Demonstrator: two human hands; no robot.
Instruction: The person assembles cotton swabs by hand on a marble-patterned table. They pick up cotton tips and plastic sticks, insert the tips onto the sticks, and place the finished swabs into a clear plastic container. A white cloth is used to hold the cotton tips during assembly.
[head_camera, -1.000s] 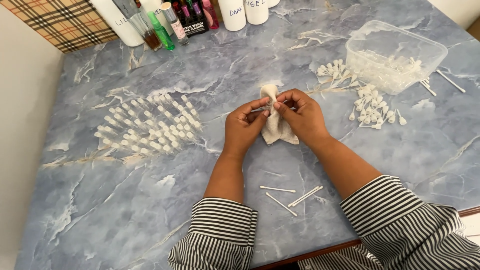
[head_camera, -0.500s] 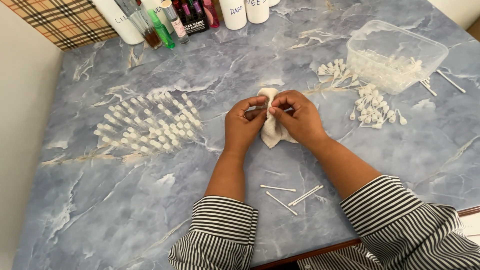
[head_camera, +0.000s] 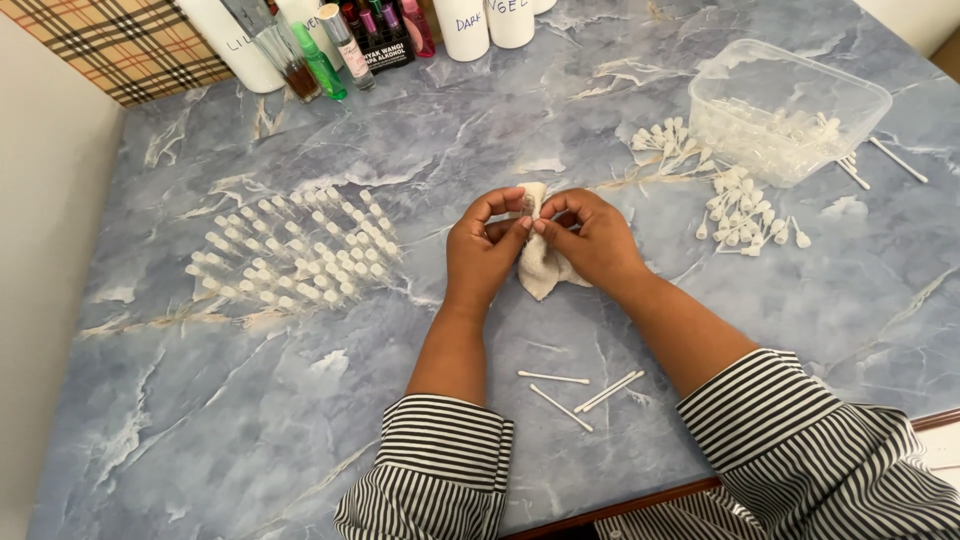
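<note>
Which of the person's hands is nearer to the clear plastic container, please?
The right hand: it holds the white cloth, with the clear plastic container up to its right. The left hand is on the cloth's far side.

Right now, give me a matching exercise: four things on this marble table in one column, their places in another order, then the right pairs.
Things:
1. cloth
2. clear tub
3. rows of small vials
4. loose sticks

Places:
A. left of the hands, laid out on the table
B. far right of the table
C. pinched between the left hand and the right hand
D. near edge, between the two forearms

Pairs: 1-C, 2-B, 3-A, 4-D
</note>
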